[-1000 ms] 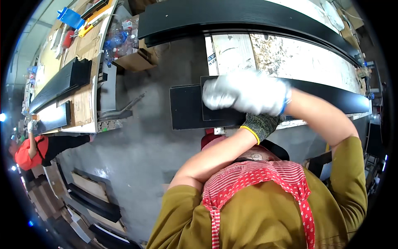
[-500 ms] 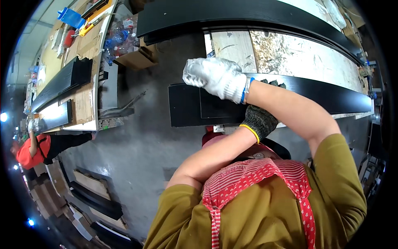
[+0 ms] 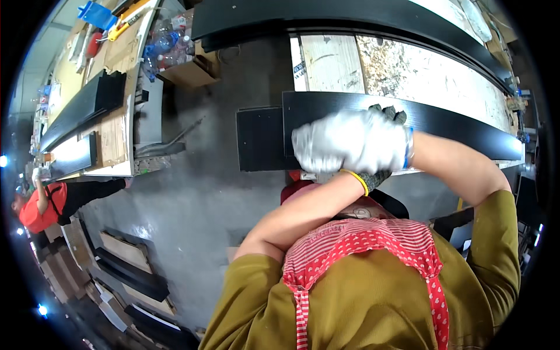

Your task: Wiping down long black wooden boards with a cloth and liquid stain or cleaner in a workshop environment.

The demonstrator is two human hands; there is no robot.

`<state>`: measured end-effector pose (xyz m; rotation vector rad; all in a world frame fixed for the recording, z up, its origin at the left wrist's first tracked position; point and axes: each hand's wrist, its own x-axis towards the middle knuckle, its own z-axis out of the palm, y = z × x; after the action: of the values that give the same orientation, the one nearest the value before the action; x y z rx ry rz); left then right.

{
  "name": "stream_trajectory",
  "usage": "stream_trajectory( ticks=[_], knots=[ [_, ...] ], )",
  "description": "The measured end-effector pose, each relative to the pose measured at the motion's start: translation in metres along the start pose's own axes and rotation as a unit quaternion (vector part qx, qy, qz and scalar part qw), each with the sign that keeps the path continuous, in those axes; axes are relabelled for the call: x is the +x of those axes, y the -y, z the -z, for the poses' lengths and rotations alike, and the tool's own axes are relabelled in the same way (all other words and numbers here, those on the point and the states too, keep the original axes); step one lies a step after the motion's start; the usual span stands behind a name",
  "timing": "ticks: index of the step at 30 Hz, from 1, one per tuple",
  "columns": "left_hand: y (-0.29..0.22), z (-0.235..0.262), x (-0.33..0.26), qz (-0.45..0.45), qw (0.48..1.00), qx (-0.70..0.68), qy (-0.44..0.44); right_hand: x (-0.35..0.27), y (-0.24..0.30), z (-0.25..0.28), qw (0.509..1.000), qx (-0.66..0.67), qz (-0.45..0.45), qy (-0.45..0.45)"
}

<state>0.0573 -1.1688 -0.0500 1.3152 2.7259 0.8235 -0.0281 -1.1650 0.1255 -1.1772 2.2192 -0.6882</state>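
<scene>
A long black board (image 3: 461, 128) lies in front of me, on top of another black board (image 3: 256, 140) that juts out past its left end. My left hand (image 3: 379, 175), in a dark knitted glove with a yellow cuff, reaches across the near edge of the upper board. Its fingertips rest stretched out on the board's face; the rest of that hand is mostly covered by the other. Over the board's left part, my right hand (image 3: 350, 143) in a white glove crosses above the left one. Motion blurs it, so its fingers and anything under them cannot be made out.
More long black boards (image 3: 338, 17) run along the bench's far side, beyond a worn pale bench top (image 3: 431, 64). At the left, a second table (image 3: 114, 146) carries black boards (image 3: 87, 111). A carton (image 3: 189, 73) and plastic bottles sit between. A person in red (image 3: 44, 204) stands far left.
My right hand has swept from beyond the upper board's left end back toward me and to the right, over my left hand. My left hand's fingertips stay on the board.
</scene>
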Motion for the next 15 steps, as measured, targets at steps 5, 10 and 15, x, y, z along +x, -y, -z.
stream_trajectory(
  ticks=[5,10,15],
  knots=[
    [-0.008,0.023,0.012,0.004,0.996,-0.082,-0.030,0.036,0.006,-0.032,0.985,-0.089,0.088,-0.120],
    [-0.012,0.035,0.006,0.029,0.996,-0.088,-0.016,-0.005,-0.022,-0.025,0.984,-0.093,0.131,-0.072],
    [-0.017,0.037,0.008,0.032,0.993,-0.109,-0.023,0.045,0.002,-0.030,0.998,0.001,0.028,0.063]
  ],
)
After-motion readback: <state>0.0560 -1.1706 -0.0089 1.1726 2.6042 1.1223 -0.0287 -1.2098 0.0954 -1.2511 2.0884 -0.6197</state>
